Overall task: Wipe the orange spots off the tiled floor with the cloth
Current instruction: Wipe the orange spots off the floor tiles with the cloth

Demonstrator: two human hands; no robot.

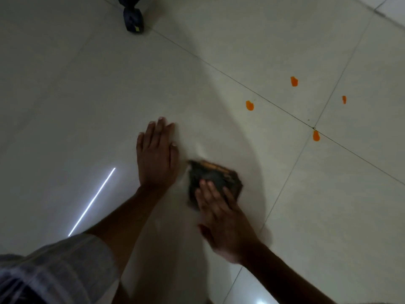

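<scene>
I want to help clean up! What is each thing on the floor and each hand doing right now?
Cloth: dark, bunched, flat on the floor, orange smear on its far edge.
Right hand: fingers pressing on the cloth.
Left hand: open, palm flat on the floor beside the cloth.
Orange spots: four show, not wiped yet.
Floor: pale tiles, shiny.
Dark bundle: lying far off, untouched.
</scene>
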